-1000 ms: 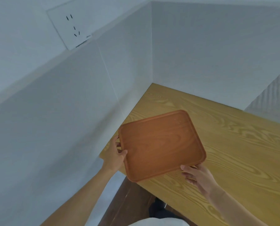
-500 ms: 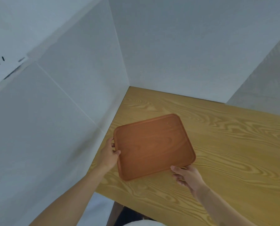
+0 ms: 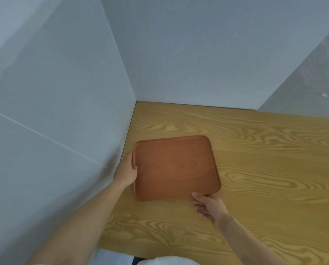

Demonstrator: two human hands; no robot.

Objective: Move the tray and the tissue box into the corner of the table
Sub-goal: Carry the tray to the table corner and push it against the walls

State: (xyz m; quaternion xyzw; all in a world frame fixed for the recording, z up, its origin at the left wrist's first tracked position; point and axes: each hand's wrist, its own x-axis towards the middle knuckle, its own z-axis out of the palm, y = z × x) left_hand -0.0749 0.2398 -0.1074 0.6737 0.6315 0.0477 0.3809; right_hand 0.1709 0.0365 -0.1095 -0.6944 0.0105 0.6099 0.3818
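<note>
Head view, tray [image 3: 176, 167] (both hands gripping), near corner

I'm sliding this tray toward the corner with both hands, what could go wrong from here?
1. The left hand grips the reddish-brown wooden tray on the edge nearest the white wall, so knuckles may get pinched there.
2. The right hand holds only the near corner, a grip that could let the tray twist and land crooked.

We see white walls [image 3: 198, 50] meeting behind the wood-grain table [image 3: 265, 169], and a thin seam [image 3: 45, 137] crossing the left wall
</note>
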